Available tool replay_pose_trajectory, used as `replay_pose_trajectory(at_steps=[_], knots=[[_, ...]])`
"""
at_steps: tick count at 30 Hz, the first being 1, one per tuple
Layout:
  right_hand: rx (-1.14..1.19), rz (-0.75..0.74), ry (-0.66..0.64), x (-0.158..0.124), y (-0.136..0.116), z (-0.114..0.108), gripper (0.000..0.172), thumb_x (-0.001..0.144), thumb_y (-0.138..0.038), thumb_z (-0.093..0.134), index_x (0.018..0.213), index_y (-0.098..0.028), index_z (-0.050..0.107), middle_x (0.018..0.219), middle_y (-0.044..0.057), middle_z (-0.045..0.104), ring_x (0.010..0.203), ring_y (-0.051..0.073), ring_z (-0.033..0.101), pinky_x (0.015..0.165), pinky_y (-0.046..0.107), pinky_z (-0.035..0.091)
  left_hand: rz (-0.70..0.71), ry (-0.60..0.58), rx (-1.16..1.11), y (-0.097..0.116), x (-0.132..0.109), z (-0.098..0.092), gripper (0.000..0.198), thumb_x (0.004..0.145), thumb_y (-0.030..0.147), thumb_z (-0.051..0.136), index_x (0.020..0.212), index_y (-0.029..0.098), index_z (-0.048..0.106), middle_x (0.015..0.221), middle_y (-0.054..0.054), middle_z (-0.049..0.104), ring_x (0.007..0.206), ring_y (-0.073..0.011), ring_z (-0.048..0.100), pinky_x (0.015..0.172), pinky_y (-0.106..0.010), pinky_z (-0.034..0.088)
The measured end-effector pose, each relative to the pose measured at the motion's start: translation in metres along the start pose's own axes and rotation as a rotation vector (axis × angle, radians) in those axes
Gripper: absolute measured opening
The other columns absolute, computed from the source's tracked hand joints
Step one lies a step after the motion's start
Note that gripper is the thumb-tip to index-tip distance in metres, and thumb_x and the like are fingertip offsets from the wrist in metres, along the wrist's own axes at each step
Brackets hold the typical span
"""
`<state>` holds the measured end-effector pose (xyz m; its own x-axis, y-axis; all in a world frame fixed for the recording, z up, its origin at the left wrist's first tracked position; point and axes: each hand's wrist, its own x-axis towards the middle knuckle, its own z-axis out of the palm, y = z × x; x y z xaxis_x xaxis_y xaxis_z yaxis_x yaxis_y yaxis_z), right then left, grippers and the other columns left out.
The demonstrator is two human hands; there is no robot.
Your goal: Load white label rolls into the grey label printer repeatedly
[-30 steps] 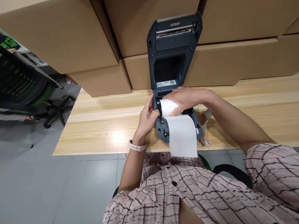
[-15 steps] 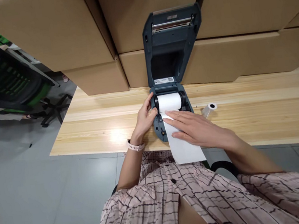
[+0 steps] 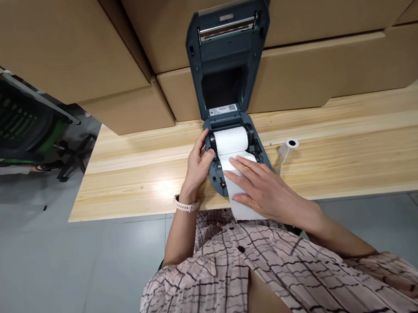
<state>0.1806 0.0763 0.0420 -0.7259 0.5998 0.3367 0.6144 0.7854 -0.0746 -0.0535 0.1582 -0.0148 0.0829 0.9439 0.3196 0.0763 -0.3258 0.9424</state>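
Observation:
A dark grey-blue label printer (image 3: 218, 178) stands on the table with its lid (image 3: 231, 52) raised. In its bay sits a white paper roll (image 3: 231, 140) between black holders. From the roll a white paper strip (image 3: 239, 206) runs forward, past the table's front edge. My left hand (image 3: 198, 166) grips the printer's left side, thumb and forefinger beside the roll holder. My right hand (image 3: 262, 188) lies flat on the strip, fingers stretched out and slightly spread. It covers the printer's front right part.
To the right of the printer lies a small white roll (image 3: 292, 144) with a loose tail. Stacked cardboard boxes (image 3: 355, 66) stand behind the wooden table (image 3: 138, 177). At the far left are an office chair (image 3: 4, 112) and part of another person (image 3: 0, 167).
My right hand has shifted slightly left on the paper, and the strip's lower end has moved up and left. My left hand keeps its place on the printer. The view has shifted a little.

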Motion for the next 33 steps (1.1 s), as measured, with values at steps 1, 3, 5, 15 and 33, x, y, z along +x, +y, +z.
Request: replay_pose_trajectory(at_steps=[1,3,5,15,33], knots=[[-0.015,-0.002,0.011,0.001,-0.002,0.0,0.051,0.115,-0.043,0.048,0.152,-0.009,0.058,0.165,0.026,0.056,0.155,0.043,0.053,0.113,0.059,0.058,0.0,-0.002,0.001,0.0,0.0,0.0,0.062,0.103,0.049,0.067,0.16,0.026,0.056,0.166,-0.014,0.06,0.148,-0.0313,0.063,0.125,-0.049,0.051],[-0.045,-0.006,0.03,0.002,-0.006,0.002,0.052,0.114,-0.043,0.052,0.151,-0.008,0.059,0.162,0.029,0.058,0.152,0.044,0.055,0.11,0.059,0.058,-0.001,-0.005,0.002,0.0,0.0,-0.001,0.063,0.103,0.052,0.067,0.16,0.026,0.056,0.166,-0.014,0.06,0.148,-0.0313,0.064,0.124,-0.049,0.052],[-0.074,-0.008,0.042,0.002,-0.011,0.004,0.053,0.112,-0.045,0.054,0.151,-0.008,0.059,0.16,0.03,0.059,0.15,0.045,0.056,0.109,0.059,0.058,0.002,-0.007,0.001,0.0,-0.001,-0.001,0.065,0.103,0.055,0.068,0.16,0.026,0.056,0.168,-0.014,0.058,0.149,-0.0315,0.063,0.124,-0.048,0.052],[-0.039,0.024,0.1,-0.004,-0.012,0.011,0.051,0.114,-0.047,0.05,0.152,-0.014,0.058,0.162,0.025,0.059,0.152,0.039,0.055,0.109,0.054,0.057,-0.024,0.005,-0.011,0.002,-0.001,-0.001,0.069,0.1,0.063,0.07,0.158,0.026,0.059,0.164,-0.015,0.062,0.143,-0.0309,0.066,0.121,-0.047,0.054],[0.264,0.034,0.051,-0.015,-0.001,0.0,0.051,0.113,-0.049,0.053,0.156,-0.023,0.062,0.168,0.016,0.056,0.158,0.033,0.053,0.118,0.056,0.056,-0.178,0.058,-0.024,0.028,-0.033,0.018,0.093,0.098,0.061,0.074,0.174,0.035,0.029,0.186,-0.009,0.026,0.175,-0.0363,0.018,0.141,-0.055,0.028]])
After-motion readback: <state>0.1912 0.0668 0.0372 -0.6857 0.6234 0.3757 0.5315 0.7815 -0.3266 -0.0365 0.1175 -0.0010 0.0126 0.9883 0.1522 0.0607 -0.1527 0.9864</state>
